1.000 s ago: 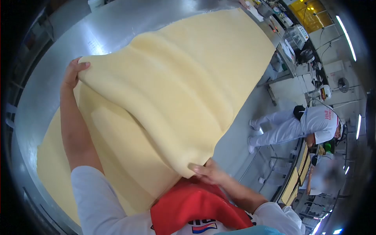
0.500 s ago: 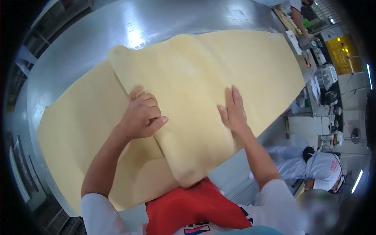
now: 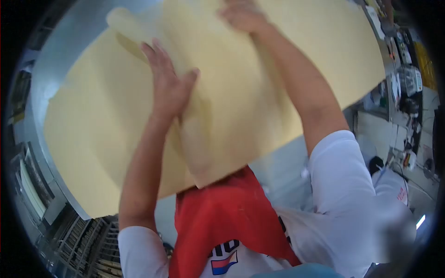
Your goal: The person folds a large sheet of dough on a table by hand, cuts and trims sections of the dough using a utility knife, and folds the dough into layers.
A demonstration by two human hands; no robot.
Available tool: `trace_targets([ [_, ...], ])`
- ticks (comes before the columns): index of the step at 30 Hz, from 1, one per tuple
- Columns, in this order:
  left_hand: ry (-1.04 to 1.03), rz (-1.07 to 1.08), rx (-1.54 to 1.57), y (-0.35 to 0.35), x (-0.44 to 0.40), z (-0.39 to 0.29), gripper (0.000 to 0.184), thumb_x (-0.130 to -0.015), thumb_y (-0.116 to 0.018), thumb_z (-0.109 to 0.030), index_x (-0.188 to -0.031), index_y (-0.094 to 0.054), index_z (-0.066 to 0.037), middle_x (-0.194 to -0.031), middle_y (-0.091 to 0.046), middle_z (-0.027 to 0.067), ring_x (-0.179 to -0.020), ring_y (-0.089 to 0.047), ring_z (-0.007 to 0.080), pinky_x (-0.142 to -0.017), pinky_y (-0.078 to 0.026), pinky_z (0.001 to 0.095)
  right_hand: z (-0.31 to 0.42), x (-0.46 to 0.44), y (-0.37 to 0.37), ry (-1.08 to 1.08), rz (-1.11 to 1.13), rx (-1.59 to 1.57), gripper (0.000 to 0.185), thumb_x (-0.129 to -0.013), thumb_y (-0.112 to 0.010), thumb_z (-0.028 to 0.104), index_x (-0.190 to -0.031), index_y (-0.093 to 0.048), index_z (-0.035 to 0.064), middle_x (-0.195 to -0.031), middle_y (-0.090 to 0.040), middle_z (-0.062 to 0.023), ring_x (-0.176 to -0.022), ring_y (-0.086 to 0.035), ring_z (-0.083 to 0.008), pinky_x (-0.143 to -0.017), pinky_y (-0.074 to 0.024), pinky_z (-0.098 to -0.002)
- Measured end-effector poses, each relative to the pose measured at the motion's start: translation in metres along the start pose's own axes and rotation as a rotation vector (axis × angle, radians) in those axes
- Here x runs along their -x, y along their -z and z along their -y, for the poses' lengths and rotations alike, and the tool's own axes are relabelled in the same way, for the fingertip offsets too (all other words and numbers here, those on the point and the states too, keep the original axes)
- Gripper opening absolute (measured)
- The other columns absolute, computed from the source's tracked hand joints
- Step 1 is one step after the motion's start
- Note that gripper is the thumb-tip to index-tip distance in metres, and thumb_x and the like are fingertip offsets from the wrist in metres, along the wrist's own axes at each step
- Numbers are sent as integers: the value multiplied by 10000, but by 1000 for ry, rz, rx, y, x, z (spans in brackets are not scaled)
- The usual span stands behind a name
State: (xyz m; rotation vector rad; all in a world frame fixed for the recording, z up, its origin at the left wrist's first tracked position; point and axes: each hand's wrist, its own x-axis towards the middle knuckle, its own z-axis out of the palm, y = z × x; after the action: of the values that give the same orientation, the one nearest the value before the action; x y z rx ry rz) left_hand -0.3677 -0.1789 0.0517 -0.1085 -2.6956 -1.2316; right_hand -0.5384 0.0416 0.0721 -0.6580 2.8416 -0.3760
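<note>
A wide, pale yellow dough sheet [image 3: 97, 116] covers much of the metal table [image 3: 65, 65]. One part of it lies folded over the other, and the fold's edge runs from the upper left down towards the red apron [image 3: 222, 208]. My left hand [image 3: 170, 88] is at that folded edge with its fingers apart and nothing in it. Farther up and to the right, my right hand [image 3: 243, 16] is over the upper part of the sheet. Motion smears its fingers, so their pose and any contact are unclear.
Racks with trays [image 3: 83, 236] stand at the lower left. A side bench with a white basket [image 3: 410, 79] and tools is at the right. Another person in a white shirt [image 3: 391, 185] is at the lower right, partly hidden by my sleeve.
The folded-over edge, first held up at both ends by my hands, now lies lower on the sheet. My left hand has opened from a loose curl. My right hand has moved up and away from me.
</note>
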Motion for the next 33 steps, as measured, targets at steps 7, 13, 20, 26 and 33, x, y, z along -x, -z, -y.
trace_targets([
  [7,58,8,28,-3,-9,-11,960,-880,-629,-262,-1554,-78,143,-1629,32,383,-1556,48,443,-1251,-107,461,-34,196,-57,-131,-240,270,697,-1030,-402,508,-1586,-312,96,-1646,-312,-117,-1532,-245,-334,-1236,-177,-549],
  [13,4,23,101,15,-5,4,851,-1001,-544,-365,-1572,-123,105,-1662,-106,289,-1566,-23,401,-1251,-119,464,-65,284,-57,-626,-273,251,698,-1035,-381,497,-1587,-293,79,-1660,-270,-136,-1539,-213,-361,-1234,-153,-580],
  [20,-263,366,-763,93,19,72,686,-1049,-455,-441,-1608,-259,-96,-1666,-216,198,-1534,-198,400,-1245,-142,536,-9,278,-68,-639,-298,194,708,-1036,-364,486,-1581,-275,42,-1665,-240,-158,-1549,-172,-358,-1237,-149,-568],
  [26,-122,234,-757,131,37,100,682,-1026,-471,-459,-1580,-331,-88,-1659,-225,212,-1524,-207,427,-1232,-154,575,4,305,-89,-961,-323,155,783,-1023,-354,549,-1585,-252,13,-1671,-211,-176,-1561,-124,-354,-1235,-112,-591],
  [33,-140,259,-744,125,32,87,706,-1020,-458,-443,-1576,-309,-35,-1653,-225,233,-1523,-183,460,-1229,-122,593,-79,110,-31,-728,-302,171,766,-1027,-348,554,-1584,-261,34,-1682,-195,-139,-1566,-115,-304,-1241,-124,-571],
])
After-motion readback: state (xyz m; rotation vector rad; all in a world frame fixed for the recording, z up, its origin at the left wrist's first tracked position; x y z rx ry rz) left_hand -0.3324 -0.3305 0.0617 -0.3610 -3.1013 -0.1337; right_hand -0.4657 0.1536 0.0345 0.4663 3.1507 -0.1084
